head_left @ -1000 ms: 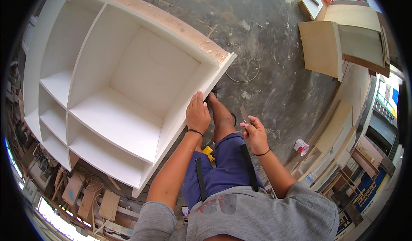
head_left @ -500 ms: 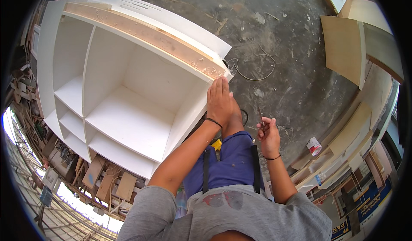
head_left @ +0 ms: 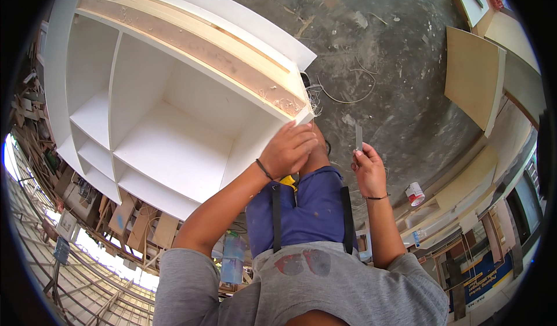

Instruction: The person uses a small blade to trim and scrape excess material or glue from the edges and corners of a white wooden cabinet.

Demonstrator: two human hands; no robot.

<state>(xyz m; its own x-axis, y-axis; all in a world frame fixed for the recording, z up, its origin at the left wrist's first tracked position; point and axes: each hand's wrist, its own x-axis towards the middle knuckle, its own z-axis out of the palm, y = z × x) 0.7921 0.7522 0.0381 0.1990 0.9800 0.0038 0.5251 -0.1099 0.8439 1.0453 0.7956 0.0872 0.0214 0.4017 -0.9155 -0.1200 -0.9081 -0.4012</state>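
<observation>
While the white shelf cabinet lies on its back on the grey concrete floor, its open compartments facing up toward the head camera, I read the left hand as a steadying contact: its fingers are curled over the near corner of the cabinet, where the bare wood edge of the top panel ends in a ragged white strip. The grip there looks narrow, fingers closed about the corner rather than spread flat, though I cannot tell whether they pinch the loose strip itself or only press the panel. The right hand is held apart from the cabinet, just beside the left, raised over the floor with a thin, flat grey blade-like piece standing upright from between thumb and fingers; the pinch is tight and small, which suits a slender tool kept ready and clear of the work. A tangle of thin wire lies on the floor just beyond the corner. Flat boards lean at upper right, well apart, and a small red-and-white can stands on the floor to the right of the right forearm.
</observation>
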